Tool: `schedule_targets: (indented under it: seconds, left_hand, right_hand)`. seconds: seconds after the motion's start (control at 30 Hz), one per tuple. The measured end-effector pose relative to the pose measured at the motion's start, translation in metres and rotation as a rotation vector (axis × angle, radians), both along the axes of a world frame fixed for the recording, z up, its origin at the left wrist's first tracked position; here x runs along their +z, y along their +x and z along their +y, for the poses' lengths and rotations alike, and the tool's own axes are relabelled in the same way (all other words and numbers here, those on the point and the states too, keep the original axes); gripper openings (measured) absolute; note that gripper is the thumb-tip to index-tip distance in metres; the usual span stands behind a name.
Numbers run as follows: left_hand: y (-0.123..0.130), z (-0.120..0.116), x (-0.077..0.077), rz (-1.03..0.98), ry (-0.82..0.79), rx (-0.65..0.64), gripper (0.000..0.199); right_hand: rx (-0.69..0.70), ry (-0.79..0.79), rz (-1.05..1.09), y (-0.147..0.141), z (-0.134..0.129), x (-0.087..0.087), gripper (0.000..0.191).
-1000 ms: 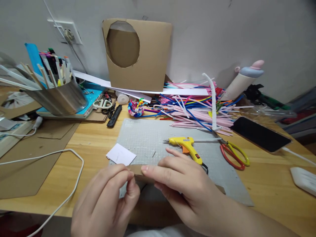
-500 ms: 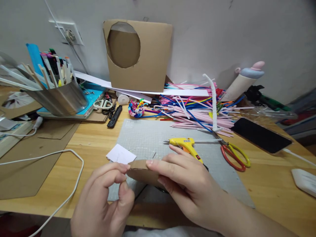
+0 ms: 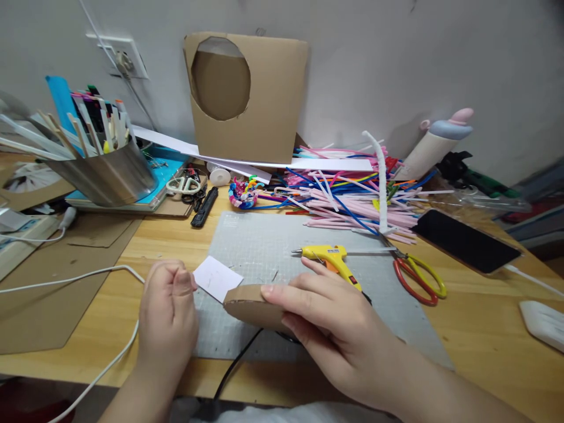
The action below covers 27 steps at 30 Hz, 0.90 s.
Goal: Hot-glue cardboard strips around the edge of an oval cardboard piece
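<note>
My right hand (image 3: 335, 323) grips a cardboard piece with a rounded edge (image 3: 251, 305), thumb on the near side and fingers over the top; much of the piece is behind the hand. To the left, apart from the cardboard, my left hand (image 3: 170, 311) is closed with thumb and fingers pressed together; whatever may be in that pinch is too small to make out. A small white paper (image 3: 218, 277) lies between the hands on the grey cutting mat (image 3: 259, 241). Just beyond my right hand rests a yellow hot glue gun (image 3: 328, 255) with a glue stick in its rear.
Red-and-yellow-handled scissors (image 3: 418, 279) and a phone (image 3: 469, 241) lie right. Pipe cleaners (image 3: 352, 202) are heaped behind the mat. A cardboard panel with a round hole (image 3: 273, 100) leans on the wall. A metal cup of sticks (image 3: 110, 176) and a white cable (image 3: 106, 270) are left.
My left hand has come away from the cardboard's edge, moving left and turning with its fingers curled in. My right hand keeps its hold on the piece, almost unmoved.
</note>
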<state>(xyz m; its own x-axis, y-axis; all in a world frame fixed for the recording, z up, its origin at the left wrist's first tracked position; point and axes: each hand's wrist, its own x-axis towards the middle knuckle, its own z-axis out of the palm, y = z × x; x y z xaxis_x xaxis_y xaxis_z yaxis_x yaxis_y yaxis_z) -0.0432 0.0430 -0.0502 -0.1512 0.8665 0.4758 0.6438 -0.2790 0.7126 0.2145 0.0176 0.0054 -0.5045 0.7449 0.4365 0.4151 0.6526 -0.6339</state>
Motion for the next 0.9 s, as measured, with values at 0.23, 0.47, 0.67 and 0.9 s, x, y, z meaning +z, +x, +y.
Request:
schedule_targets:
  seconds: [0.23,0.47,0.67,0.9]
  left_hand:
    - [0.001,0.006,0.002,0.076,0.016,0.011,0.022]
    - [0.019,-0.023,0.021,-0.002,0.11,-0.191,0.021]
    - [0.025,-0.031,0.031,-0.02,0.093,-0.314,0.015]
    - [0.017,-0.026,0.021,0.01,0.082,-0.416,0.015]
  right_hand:
    - [0.021,-0.015,-0.021,0.002,-0.003,-0.001,0.045]
    - [0.027,0.003,-0.033,0.0,-0.005,0.002,0.048]
    - [0.04,-0.002,-0.051,0.0,-0.006,0.003,0.051]
    - [0.041,0.0,-0.057,0.0,-0.009,0.004,0.05]
